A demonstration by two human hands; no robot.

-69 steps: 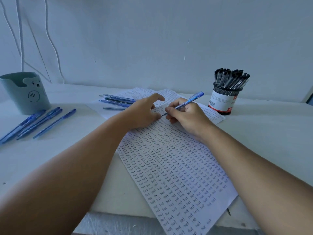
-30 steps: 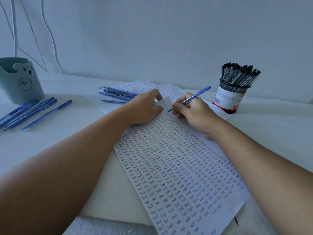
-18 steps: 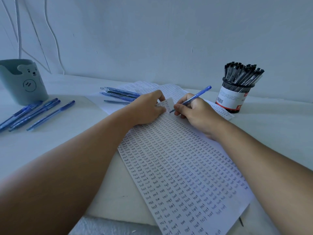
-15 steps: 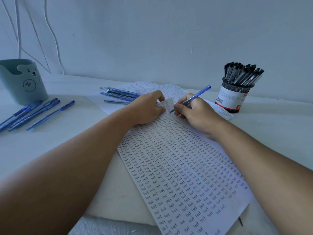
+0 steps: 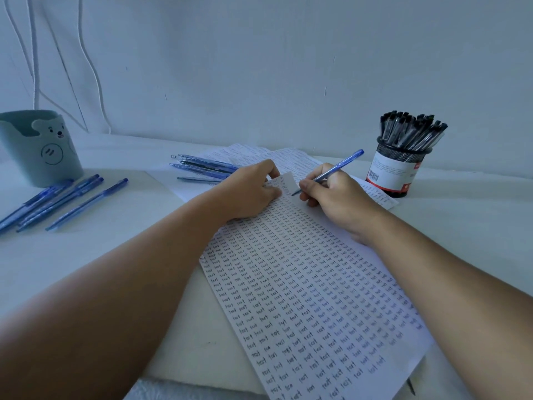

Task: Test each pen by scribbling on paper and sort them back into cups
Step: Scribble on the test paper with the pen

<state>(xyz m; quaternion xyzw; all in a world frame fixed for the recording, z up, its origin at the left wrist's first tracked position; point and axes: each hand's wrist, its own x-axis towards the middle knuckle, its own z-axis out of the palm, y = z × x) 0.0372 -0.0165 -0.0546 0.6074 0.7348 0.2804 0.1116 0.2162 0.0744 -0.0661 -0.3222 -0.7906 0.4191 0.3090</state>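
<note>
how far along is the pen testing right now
Done: the sheet is nearly filled with scribbled words, and the mesh cup is packed with black pens. In hand: the right hand writes with a blue pen while the left hand holds the paper. Left: loose blue pens lie unsorted, more beside the bear cup.

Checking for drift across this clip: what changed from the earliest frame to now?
The left hand went from lying flat on the handwriting-covered paper sheet to lifting its folded top corner. The right hand kept its grip on the translucent blue pen, tip now at that flap. Unmoved: loose blue pens, teal bear cup, black mesh cup of black pens.
</note>
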